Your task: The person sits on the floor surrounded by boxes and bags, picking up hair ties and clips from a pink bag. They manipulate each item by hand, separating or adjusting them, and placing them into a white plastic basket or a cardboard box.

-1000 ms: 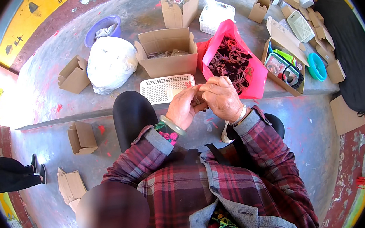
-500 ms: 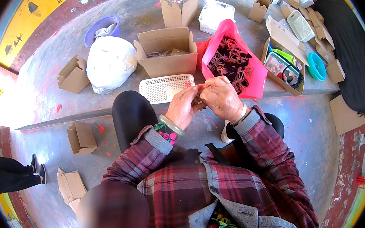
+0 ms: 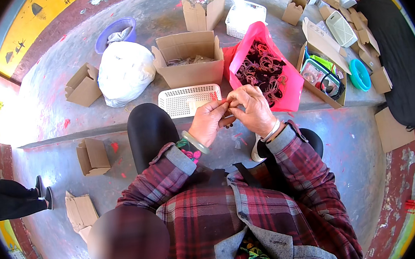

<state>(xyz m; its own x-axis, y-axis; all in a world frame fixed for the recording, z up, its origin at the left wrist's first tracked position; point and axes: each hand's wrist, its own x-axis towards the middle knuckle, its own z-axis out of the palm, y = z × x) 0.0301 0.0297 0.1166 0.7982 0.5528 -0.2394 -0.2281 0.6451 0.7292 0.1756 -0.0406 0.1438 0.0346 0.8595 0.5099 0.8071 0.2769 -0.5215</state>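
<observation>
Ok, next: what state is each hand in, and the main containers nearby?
Left hand: pinching a small red piece
Right hand: fingers bent at that piece, grip unclear
Pink bag: open, filled with dark and pinkish cords
Middle cardboard box: open, packets inside
White bag: bulging
Purple basin: open, greyish cloth inside

Makeshift workshop: concrete step [image 3: 41, 113], cardboard boxes [image 3: 190, 74].
</observation>
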